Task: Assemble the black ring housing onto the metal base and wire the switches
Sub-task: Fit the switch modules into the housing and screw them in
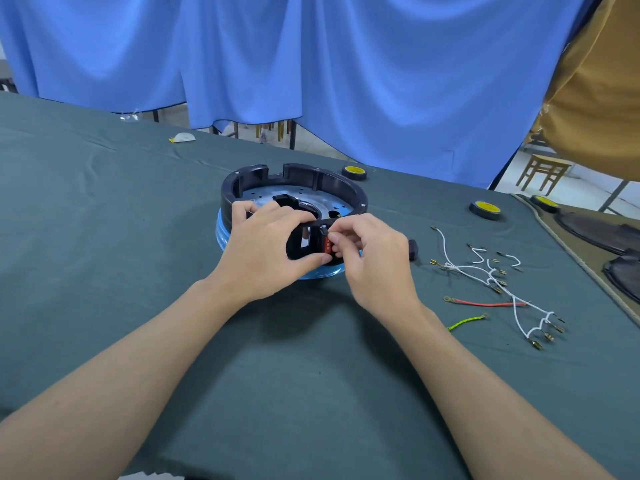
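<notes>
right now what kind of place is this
Probably a makeshift assembly bench in a workshop or classroom: a cloth-covered table, blue curtains hung behind it, and loose wires and tape rolls laid beside the black ring housing.

The ring housing (294,188) sits on the base (263,197) — wires (485,271) lie to its right, what may be tape rolls (485,209) behind them.

The bench (104,202), draped in dark green cloth, carries a round base (223,233) topped by a black ring (339,183). To its right lie white wires (460,270), a red wire (485,303), a green-yellow wire (465,322), rolls of tape (485,209) and a tan mat (585,259).
</notes>
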The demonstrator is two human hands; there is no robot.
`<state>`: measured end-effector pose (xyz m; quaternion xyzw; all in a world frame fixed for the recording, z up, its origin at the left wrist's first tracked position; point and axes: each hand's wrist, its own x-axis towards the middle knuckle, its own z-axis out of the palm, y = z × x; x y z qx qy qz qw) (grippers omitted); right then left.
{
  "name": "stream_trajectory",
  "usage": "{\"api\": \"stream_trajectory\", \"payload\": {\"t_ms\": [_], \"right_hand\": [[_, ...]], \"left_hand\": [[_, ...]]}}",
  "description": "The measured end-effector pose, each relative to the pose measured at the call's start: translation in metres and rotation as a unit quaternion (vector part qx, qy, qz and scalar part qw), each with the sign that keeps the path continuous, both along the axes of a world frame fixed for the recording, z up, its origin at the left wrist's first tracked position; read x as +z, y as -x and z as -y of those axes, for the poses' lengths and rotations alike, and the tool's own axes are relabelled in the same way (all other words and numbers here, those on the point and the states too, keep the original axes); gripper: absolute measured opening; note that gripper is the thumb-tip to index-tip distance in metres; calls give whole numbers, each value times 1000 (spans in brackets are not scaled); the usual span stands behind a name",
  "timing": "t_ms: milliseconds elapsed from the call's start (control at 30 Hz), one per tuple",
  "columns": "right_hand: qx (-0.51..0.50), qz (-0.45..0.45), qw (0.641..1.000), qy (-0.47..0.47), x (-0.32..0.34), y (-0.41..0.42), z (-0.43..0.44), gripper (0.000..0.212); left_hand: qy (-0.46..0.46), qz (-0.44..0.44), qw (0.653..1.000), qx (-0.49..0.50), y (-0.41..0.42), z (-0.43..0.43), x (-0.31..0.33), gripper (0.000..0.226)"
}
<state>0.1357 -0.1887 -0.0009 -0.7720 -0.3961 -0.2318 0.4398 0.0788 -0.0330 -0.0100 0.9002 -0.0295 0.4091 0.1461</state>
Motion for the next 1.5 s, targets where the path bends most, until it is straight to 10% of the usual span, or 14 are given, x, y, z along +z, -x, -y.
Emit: {"api": "stream_trajectory", "payload": {"t_ms": [767, 1200, 1500], "right_hand": [[-76, -2, 997, -6, 4, -9, -3, 22], [-55, -214, 975, 21, 18, -14, -3, 9], [-74, -115, 988, 71, 7, -13, -7, 14]], "left_hand": [[44, 38, 998, 0, -5, 3, 0, 31], [138, 16, 990, 36, -11, 7, 6, 30], [36, -4, 999, 23, -5, 1, 2, 39]]}}
